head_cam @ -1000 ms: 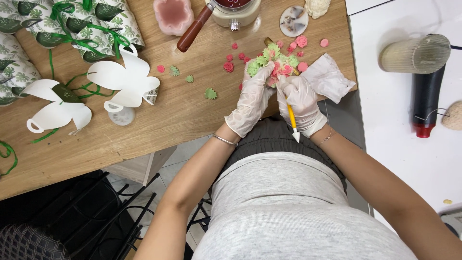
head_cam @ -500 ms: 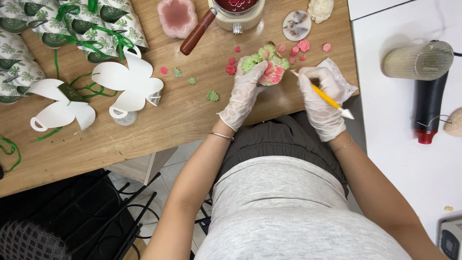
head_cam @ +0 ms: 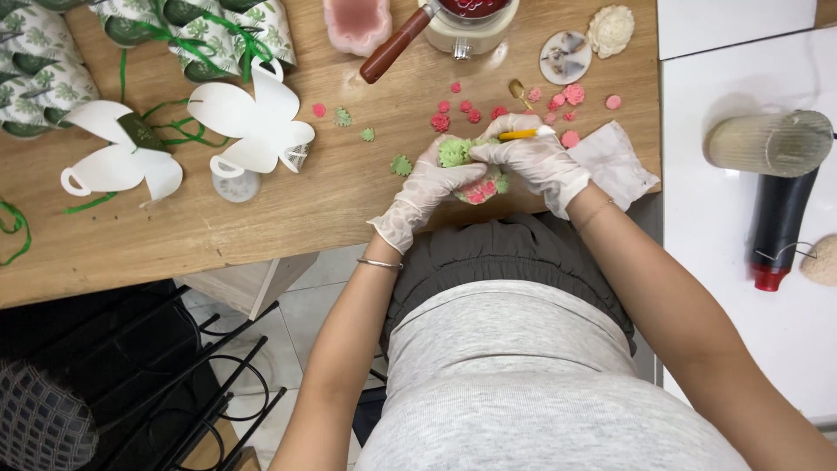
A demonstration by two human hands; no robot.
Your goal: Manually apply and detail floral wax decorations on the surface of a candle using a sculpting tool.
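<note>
Our gloved hands meet at the table's near edge
Our left hand (head_cam: 427, 187) grips the flower cluster (head_cam: 471, 170); our right hand (head_cam: 536, 161) clasps a yellow tool (head_cam: 520, 134); bare table (head_cam: 288, 209) lies left

I see my left hand (head_cam: 429, 187) and right hand (head_cam: 536, 161) each in a thin, translucent white disposable glove, loose and wrinkled at the cuff. Left wrist: plain silver bangle (head_cam: 380, 262). Right wrist: fine chain bracelet (head_cam: 596, 213). Arms bare to the elbow. Torso: light grey ribbed top (head_cam: 523, 375). Below it, dark grey gathered waistband (head_cam: 514, 249).
</note>
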